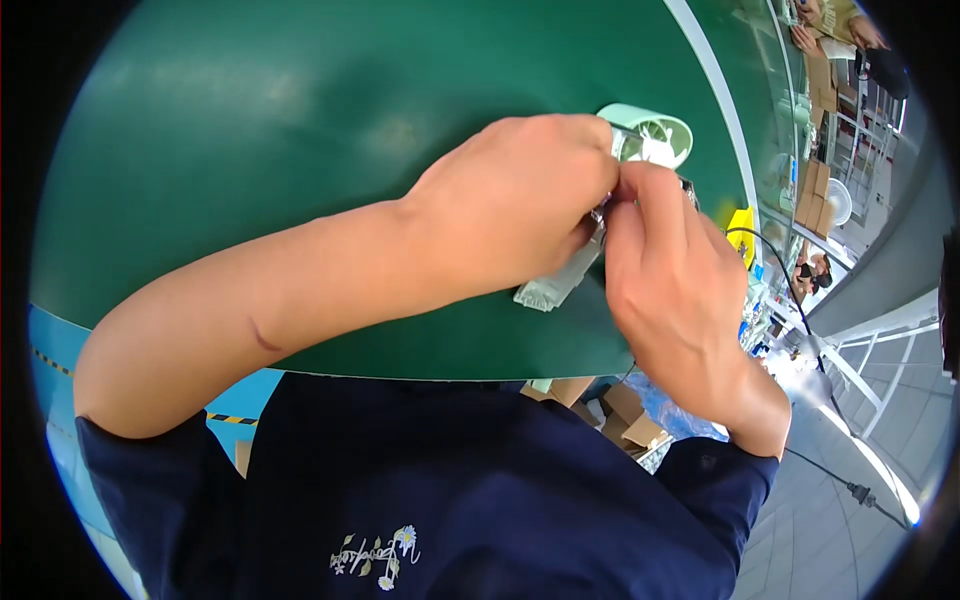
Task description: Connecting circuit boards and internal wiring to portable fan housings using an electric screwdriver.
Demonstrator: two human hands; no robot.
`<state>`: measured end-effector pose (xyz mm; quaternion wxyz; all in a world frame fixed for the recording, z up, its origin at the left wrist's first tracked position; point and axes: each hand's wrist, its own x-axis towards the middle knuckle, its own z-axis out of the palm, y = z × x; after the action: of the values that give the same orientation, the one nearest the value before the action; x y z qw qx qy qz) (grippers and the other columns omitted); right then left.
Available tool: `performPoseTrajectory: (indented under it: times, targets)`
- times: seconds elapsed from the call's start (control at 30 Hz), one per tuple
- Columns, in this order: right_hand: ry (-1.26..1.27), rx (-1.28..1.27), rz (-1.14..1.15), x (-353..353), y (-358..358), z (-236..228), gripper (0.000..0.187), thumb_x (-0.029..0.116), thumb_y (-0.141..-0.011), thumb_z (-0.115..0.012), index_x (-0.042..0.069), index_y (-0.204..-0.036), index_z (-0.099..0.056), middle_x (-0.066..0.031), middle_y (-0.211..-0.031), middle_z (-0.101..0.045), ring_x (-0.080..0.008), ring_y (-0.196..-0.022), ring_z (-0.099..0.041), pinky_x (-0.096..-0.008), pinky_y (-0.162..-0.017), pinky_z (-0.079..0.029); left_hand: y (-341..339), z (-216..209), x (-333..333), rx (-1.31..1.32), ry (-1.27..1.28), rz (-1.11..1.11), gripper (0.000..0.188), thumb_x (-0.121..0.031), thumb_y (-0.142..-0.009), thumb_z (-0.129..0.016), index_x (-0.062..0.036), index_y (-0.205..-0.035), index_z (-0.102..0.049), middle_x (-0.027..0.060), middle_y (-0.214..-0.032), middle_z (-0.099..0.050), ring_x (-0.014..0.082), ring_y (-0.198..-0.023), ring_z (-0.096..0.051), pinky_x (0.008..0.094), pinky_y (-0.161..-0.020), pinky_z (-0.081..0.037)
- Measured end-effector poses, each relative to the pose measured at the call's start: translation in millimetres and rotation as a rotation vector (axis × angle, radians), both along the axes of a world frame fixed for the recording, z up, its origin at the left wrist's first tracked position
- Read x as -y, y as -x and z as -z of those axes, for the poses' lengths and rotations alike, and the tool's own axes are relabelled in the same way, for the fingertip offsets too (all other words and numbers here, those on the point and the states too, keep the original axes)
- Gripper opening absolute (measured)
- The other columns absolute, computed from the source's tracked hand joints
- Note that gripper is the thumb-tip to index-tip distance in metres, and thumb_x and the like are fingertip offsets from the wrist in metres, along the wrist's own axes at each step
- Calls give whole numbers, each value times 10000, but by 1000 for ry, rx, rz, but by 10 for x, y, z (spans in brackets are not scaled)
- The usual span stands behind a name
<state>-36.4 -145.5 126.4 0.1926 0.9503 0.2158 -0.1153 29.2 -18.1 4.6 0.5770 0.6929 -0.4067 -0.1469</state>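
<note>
The left hand (540, 195) and right hand (680, 265) meet over the desk (250, 130), both grasping the clear plastic piece (560, 285); its lower end sticks out beneath them, though the innermost fingertips are hidden. Fine work like this seems best done with light fingertip pressure, the left steadying while the right makes small moves, so that the thin plastic does not crease or slip.

The pale green cup (660, 119), tilted with white parts inside, lies just beyond the fingers and could be knocked; whether it touches the clear piece I cannot tell. The left hand blocks much of the view. A yellow thing (741, 235) and a black cable (797, 285) are off to the right, out of the way; opened cartons (632, 415) sit below the desk.
</note>
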Motion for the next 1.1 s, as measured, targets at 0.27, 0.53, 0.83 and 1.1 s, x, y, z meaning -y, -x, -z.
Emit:
performPoseTrajectory:
  times: [0.27, 0.53, 0.83, 1.1]
  targets:
    - [-601, 141, 258, 379, 200, 155, 280, -96, -810, -754, 21, -1062, -720, -110, -1114, -596, -203, -736, -644, -295, -618, -516, -6, 12, -7, 14, 54, -13, 267, -37, -774, -774, -33, -1031, -704, 80, -999, -656, 302, -870, -665, 405, -750, -554]
    - [-1043, 26, 270, 703, 432, 361, 311, -98, -883, -701, -34, -1188, -695, -183, -1095, -739, -173, -899, -702, -271, -741, -562, -15, -41, -12, 12, 1, 38, 297, -47, -787, -792, -77, -1072, -715, 63, -994, -645, 262, -846, -663, 371, -704, -548]
    - [-1671, 60, 789, 753, 576, 581, 301, -80, -945, -675, -44, -1235, -600, -201, -1110, -737, -207, -977, -716, -288, -837, -575, -8, -67, -9, 33, 20, 20, 276, -31, -794, -792, -61, -1060, -725, 64, -949, -647, 259, -791, -650, 359, -659, -532]
    - [-1496, 156, 818, 734, 593, 556, 159, -8, -978, -666, -60, -1123, -708, -136, -1053, -729, -107, -744, -578, -235, -665, -476, -2, -24, 14, 34, 80, -10, 263, -17, -779, -800, -51, -1027, -720, 72, -934, -646, 271, -783, -644, 360, -645, -525]
